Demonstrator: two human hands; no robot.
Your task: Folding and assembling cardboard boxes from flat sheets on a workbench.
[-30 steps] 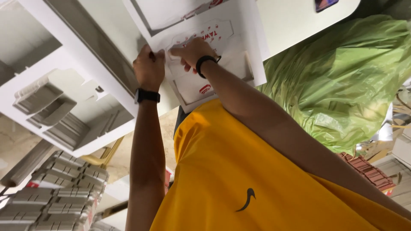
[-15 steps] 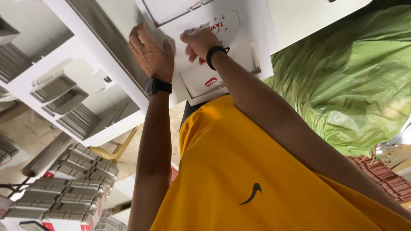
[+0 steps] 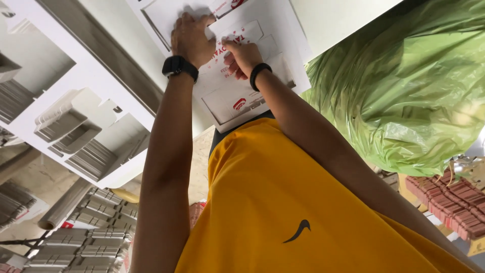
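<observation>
Head view, looking down the body: a green plastic bag (image 3: 404,86) bulges at one side, its contents hidden. Both arms reach out straight to a flat white carton blank (image 3: 237,96) on the bench. The left hand (image 3: 191,38) lies spread, palm down, on it. The right hand (image 3: 243,56) presses curled fingers onto its printed flap.

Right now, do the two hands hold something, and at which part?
Both hands press on a flat white cardboard box blank. The left hand lies on its upper panel; the right hand is at the middle flap. A firm grasp cannot be told.
</observation>
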